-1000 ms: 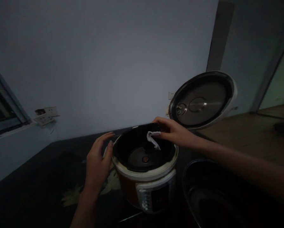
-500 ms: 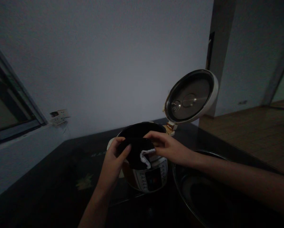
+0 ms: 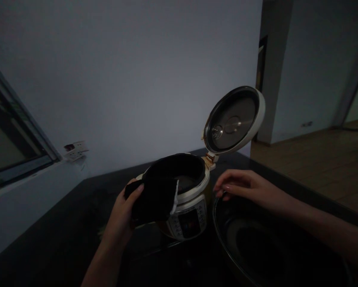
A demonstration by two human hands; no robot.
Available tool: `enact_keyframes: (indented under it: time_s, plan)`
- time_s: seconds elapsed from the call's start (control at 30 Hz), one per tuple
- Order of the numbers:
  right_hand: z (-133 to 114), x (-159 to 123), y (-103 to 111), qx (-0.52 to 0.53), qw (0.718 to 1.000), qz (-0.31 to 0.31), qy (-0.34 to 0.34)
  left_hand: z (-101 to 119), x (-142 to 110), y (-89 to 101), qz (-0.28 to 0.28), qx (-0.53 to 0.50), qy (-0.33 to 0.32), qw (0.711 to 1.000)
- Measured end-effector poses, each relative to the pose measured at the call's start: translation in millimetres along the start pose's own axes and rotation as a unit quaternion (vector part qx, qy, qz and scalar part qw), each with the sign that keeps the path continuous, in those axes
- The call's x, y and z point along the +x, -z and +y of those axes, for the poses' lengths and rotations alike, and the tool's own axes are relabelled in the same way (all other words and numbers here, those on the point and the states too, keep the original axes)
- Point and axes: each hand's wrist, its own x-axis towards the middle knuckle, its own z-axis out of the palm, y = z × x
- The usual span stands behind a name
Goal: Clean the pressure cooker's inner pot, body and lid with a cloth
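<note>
A white rice cooker (image 3: 188,217) stands on the dark counter with its lid (image 3: 233,120) hinged up at the back right and its black cavity showing. My left hand (image 3: 122,213) is closed on a dark cloth (image 3: 155,199) with a white edge, held in front of the cooker's left rim. My right hand (image 3: 246,187) hovers to the cooker's right, fingers loosely curved and pointing left, with nothing in them, just above the rim of a dark inner pot (image 3: 227,211).
The dark counter (image 3: 62,235) runs along a pale wall with power sockets (image 3: 75,150) and a window (image 3: 8,147) at the left. A wooden floor (image 3: 310,159) lies beyond on the right.
My right hand let go of the cloth and moved right, over the pot's rim. The left hand now holds the cloth alone. The view shifted slightly.
</note>
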Motion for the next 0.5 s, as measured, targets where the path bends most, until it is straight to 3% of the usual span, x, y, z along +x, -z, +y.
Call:
enact_keyframes:
  time_s: [0.27, 0.5]
  plan:
    - [17, -61, 40, -0.027, 0.990, 0.123, -0.060, 1, -3, 2.4, 0.027, -0.045, 0.068, 0.996]
    - [35, -75, 56, -0.029, 0.985, 0.161, -0.055, 24, -11, -17.1, 0.044, -0.144, 0.226, 0.962]
